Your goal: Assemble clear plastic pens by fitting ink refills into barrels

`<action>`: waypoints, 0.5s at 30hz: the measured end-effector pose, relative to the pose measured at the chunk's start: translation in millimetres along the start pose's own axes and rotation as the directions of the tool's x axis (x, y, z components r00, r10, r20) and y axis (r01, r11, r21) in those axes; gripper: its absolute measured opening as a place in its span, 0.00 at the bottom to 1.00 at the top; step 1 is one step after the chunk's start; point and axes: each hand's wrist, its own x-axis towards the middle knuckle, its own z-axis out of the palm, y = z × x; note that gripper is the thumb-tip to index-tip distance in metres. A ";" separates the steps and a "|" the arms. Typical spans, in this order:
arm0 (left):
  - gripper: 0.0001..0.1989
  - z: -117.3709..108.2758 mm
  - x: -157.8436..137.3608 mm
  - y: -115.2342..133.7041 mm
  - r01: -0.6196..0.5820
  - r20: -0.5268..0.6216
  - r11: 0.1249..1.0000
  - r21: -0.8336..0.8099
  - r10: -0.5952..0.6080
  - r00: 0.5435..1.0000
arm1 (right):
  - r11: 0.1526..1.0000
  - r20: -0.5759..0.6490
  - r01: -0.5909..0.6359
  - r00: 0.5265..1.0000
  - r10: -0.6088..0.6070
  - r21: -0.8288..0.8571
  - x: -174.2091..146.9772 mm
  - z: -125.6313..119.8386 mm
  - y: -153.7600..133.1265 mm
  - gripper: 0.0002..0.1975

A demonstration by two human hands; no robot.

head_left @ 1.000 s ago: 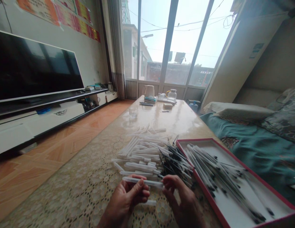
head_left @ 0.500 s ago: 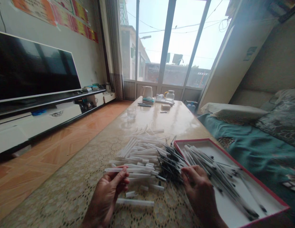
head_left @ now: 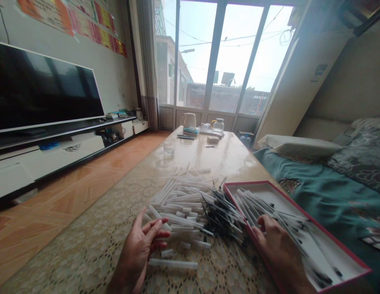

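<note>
My left hand (head_left: 141,241) is over the near left side of a heap of white plastic tubes (head_left: 180,196). Its index finger is raised apart from the others and the thumb lies near the middle finger; no tube shows clearly in its grip. One tilted tube (head_left: 154,211) lies just behind these fingers. Over the left edge of a red-rimmed white box lid (head_left: 334,237), my right hand (head_left: 276,241) is curled with thumb and index close together; what they hold, if anything, is hidden. Thin black-tipped sticks (head_left: 278,216) fill the lid. A pile of black-ended pen refills (head_left: 222,212) lies between the hands.
On the patterned tabletop (head_left: 86,245) a clear glass (head_left: 168,148) stands at the left edge. A kettle (head_left: 189,120), a glass teapot (head_left: 218,124) and a small box (head_left: 212,139) are at the far end. A sofa (head_left: 318,179) runs along the right.
My right hand has moved right, from the black-ended pile to the lid. My left hand's index finger has lifted, and the white tube it held level no longer shows in its grip.
</note>
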 end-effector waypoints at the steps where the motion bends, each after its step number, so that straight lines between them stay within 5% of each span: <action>1: 0.33 -0.3 -0.3 -0.7 0.012 0.010 1.000 -0.002 -0.012 1.000 | 1.000 0.049 -0.026 0.998 0.027 -0.002 0.1 -1.8 -0.3 0.02; 6: 0.24 -1.5 -1.4 -3.2 0.069 0.045 0.997 -0.047 -0.067 0.997 | 0.998 0.128 -0.021 0.991 0.028 -0.055 2.4 -4.1 0.7 0.05; 10: 0.17 -3.3 -0.6 -5.8 0.017 0.098 0.999 -0.035 -0.014 0.995 | 1.000 0.001 0.008 1.000 -0.008 0.004 6.0 -6.0 -0.9 0.05; 13: 0.12 -4.0 -2.3 -9.1 -0.089 0.190 0.991 0.098 0.069 0.979 | 0.978 -0.135 0.163 0.980 -0.146 0.132 2.5 -10.4 -17.7 0.04; 15: 0.10 -4.0 -5.8 -11.3 -0.245 0.270 0.940 0.238 0.179 0.946 | 0.913 -0.105 0.325 0.946 -0.308 0.248 -6.0 -11.6 -36.8 0.04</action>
